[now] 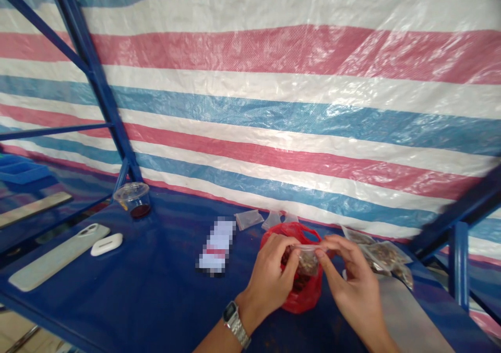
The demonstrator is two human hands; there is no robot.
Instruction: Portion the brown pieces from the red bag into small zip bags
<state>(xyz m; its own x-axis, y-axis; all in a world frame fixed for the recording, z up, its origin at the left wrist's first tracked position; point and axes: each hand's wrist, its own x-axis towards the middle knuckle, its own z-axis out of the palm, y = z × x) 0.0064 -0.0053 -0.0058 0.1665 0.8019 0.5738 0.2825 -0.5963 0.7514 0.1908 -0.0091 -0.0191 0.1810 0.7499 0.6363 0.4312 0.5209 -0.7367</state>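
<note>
Between my two hands hangs a small clear zip bag (pixel 308 263) with brownish bits inside. My left hand (pixel 274 267) pinches its top left corner, and my right hand (pixel 348 275) pinches the top right corner. Directly beneath is a red plastic bag (pixel 303 302), its mouth spread open, with dark reddish-brown pieces showing inside. My hands hide part of its rim. Several filled clear bags (pixel 387 256) lie in a pile to the right of my right hand. Beyond the red bag, empty-looking small clear bags (pixel 249 219) rest on the blue table (pixel 168 301).
A phone with a blurred screen (pixel 217 246) lies left of the red bag. Farther left are a white earbud case (pixel 107 244), a long pale phone-like slab (pixel 58 259) and a clear cup with dark liquid (pixel 136 201). A grey sheet (pixel 407 311) sits at right. Striped tarp (pixel 293 108) hangs behind.
</note>
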